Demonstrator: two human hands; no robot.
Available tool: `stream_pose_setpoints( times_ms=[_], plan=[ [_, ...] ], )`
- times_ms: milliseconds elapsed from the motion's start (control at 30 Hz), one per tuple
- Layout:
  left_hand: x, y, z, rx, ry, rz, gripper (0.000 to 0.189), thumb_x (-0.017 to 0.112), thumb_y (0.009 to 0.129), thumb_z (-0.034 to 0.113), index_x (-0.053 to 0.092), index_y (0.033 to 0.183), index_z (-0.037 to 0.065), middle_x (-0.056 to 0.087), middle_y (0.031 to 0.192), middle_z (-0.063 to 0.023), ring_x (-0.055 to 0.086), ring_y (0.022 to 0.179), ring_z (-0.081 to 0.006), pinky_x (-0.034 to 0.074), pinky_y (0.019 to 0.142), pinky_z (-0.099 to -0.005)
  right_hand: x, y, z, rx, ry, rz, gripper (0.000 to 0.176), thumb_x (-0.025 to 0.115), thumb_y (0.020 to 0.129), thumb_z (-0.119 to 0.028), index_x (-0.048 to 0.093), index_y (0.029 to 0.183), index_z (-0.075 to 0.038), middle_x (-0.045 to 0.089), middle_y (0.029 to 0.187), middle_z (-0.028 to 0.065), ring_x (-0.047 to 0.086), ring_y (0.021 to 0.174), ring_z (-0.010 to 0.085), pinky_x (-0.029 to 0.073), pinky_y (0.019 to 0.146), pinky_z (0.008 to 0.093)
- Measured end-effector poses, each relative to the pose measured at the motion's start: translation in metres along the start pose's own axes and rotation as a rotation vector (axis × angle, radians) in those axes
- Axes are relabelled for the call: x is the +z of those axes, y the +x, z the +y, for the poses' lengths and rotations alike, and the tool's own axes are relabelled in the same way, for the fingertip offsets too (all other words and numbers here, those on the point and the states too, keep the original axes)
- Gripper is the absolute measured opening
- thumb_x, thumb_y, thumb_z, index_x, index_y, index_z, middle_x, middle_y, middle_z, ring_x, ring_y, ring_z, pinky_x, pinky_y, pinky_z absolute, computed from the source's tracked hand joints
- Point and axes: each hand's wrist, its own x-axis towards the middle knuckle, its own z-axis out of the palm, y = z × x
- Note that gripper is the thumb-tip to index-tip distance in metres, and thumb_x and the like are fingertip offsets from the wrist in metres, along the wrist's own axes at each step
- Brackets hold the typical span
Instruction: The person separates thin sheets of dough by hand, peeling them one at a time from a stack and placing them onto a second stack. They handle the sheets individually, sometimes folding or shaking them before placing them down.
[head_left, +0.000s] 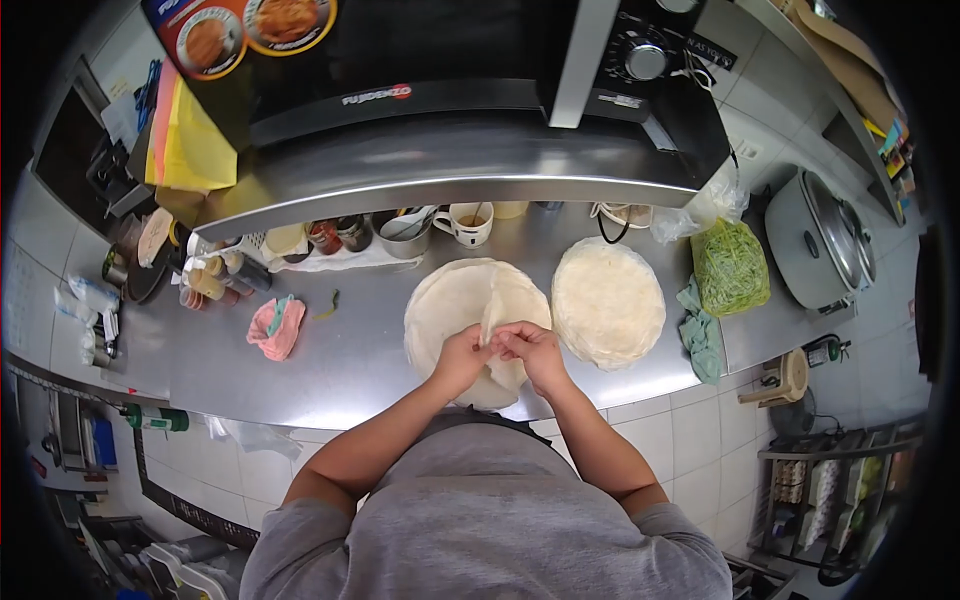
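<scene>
left hand point(464, 362): grip pinching thin sheet point(495, 297) | right hand point(534, 351): grip pinching same sheet | left stack point(437, 303): beneath hands | right stack point(608, 303): on bench point(365, 345)

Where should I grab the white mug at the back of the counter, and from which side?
Probably take the white mug by its handle, coming from the front left: the handle juts to your left, the metal shelf seems to crowd the back, and a utensil stands in the open top.

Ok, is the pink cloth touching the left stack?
Apart: the head view shows bare counter between the pink cloth and the left stack.
</scene>
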Motion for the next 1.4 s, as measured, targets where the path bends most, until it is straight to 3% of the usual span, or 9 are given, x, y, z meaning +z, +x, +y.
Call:
stream_pose_setpoints(
  times_ms=[67,200,367,533,633,800,1133,1200,1400],
  plan=[
    [-0.009,0.001,0.009,-0.291,-0.058,0.029,0.035,0.059,0.091,0.009,0.053,0.124,0.000,0.064,0.108,-0.0050,0.061,0.094,-0.0111,0.049,0.081,-0.0240,-0.004,0.006,0.018,-0.067,-0.068,0.123,0.015,0.058,0.090,-0.009,0.063,0.101,0.000,0.065,0.095,0.0059,0.060,0.085,0.0122,0.048,0.073,0.0250],
    [-0.003,-0.005,0.047,-0.265,-0.338,-0.055,0.031,0.059,0.091,0.012,0.056,0.121,0.003,0.065,0.107,-0.0030,0.062,0.092,-0.0097,0.050,0.080,-0.0245,-0.029,0.007,0.025,0.010,0.150,0.259,0.034,0.058,0.092,-0.020,0.053,0.122,-0.005,0.059,0.113,0.0044,0.056,0.099,0.0118,0.045,0.083,0.0279],
    [-0.002,-0.008,0.114,-0.131,-0.591,-0.271,0.035,0.058,0.092,0.015,0.054,0.125,0.005,0.063,0.113,-0.0023,0.062,0.098,-0.0108,0.050,0.084,-0.0279,-0.048,-0.013,-0.009,0.116,0.642,-0.088,0.047,0.057,0.093,-0.027,0.043,0.132,-0.006,0.054,0.124,0.0081,0.051,0.114,0.0189,0.040,0.097,0.0347],
    [-0.038,-0.014,0.072,-0.205,-0.521,0.010,0.030,0.055,0.094,0.017,0.055,0.122,0.005,0.064,0.111,-0.0037,0.063,0.096,-0.0128,0.051,0.084,-0.0292,-0.054,0.009,-0.053,-0.148,0.125,0.246,0.053,0.070,0.079,-0.006,0.048,0.127,-0.003,0.054,0.124,0.0129,0.051,0.114,0.0237,0.045,0.092,0.0379],
    [-0.063,-0.015,-0.011,-0.400,-0.407,0.223,0.023,0.052,0.096,0.021,0.059,0.113,0.008,0.065,0.099,-0.0019,0.063,0.084,-0.0108,0.052,0.075,-0.0284,-0.047,0.042,-0.039,-0.803,-1.041,0.606,0.051,0.074,0.075,-0.009,0.052,0.121,-0.004,0.060,0.108,0.0126,0.057,0.100,0.0265,0.046,0.088,0.0353],
    [-0.060,-0.031,-0.024,-0.382,-0.686,0.414,0.020,0.060,0.092,0.018,0.060,0.103,0.002,0.066,0.093,-0.0055,0.064,0.080,-0.0138,0.054,0.074,-0.0296,0.032,0.031,0.005,-0.269,-0.714,-0.016,0.030,0.075,0.075,-0.016,0.063,0.098,-0.001,0.065,0.092,0.0132,0.063,0.081,0.0204,0.050,0.075,0.0308],
    [-0.039,-0.034,-0.014,-0.185,-0.361,0.365,0.013,0.061,0.089,0.006,0.064,0.097,-0.005,0.067,0.090,-0.0100,0.064,0.080,-0.0146,0.055,0.074,-0.0268,0.037,0.020,0.017,-0.380,-0.929,-0.056,0.016,0.067,0.081,-0.013,0.064,0.083,0.003,0.065,0.069,0.0123,0.064,0.061,0.0189,0.051,0.060,0.0288],
    [-0.045,-0.033,-0.015,-0.169,-0.305,0.371,0.013,0.061,0.089,0.004,0.064,0.097,-0.005,0.067,0.090,-0.0102,0.064,0.079,-0.0139,0.054,0.073,-0.0256,0.021,0.030,0.031,-0.207,-0.531,0.038,0.013,0.061,0.085,-0.008,0.063,0.083,0.004,0.065,0.067,0.0116,0.064,0.062,0.0158,0.050,0.059,0.0268],
    [-0.066,-0.030,-0.028,-0.209,0.004,0.360,0.021,0.063,0.087,0.006,0.062,0.104,-0.005,0.066,0.089,-0.0098,0.063,0.076,-0.0129,0.054,0.072,-0.0240,-0.005,0.031,0.033,-0.109,-0.410,0.112,0.010,0.059,0.085,-0.006,0.061,0.087,0.003,0.064,0.073,0.0089,0.063,0.065,0.0137,0.050,0.062,0.0250]
  ],
)
